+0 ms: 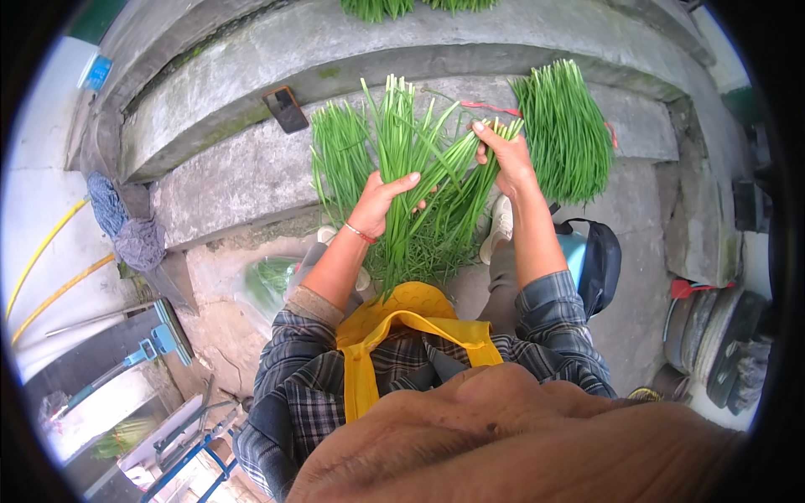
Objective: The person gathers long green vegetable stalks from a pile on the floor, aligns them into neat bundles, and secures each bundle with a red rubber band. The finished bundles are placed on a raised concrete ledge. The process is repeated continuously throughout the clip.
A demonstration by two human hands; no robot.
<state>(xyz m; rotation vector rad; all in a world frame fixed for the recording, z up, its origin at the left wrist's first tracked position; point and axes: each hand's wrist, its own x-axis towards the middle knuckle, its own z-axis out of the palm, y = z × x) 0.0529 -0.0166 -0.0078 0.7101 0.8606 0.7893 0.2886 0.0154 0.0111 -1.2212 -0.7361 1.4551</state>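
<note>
My left hand (380,204) is closed around a bunch of garlic chives (402,148), its pale cut ends pointing up and away from me. In my right hand (506,151) a smaller bunch of chives (468,210) is pinched near its pale ends, and its green leaves hang down and cross the left bunch. A loose pile of chives (339,141) lies on the concrete step just left of the held bunch. To the right rests a thick bundle of chives (563,135) with a red tie (611,134) at its side. Chive scraps (434,261) lie below my hands.
A smartphone (286,110) lies on the concrete step (220,179). A plastic bag with greens (270,283) sits by my left leg, and a dark and light-blue bag (597,267) by my right. Mops (135,239) and a squeegee (157,339) stand at left. More chives (377,7) lie on the upper step.
</note>
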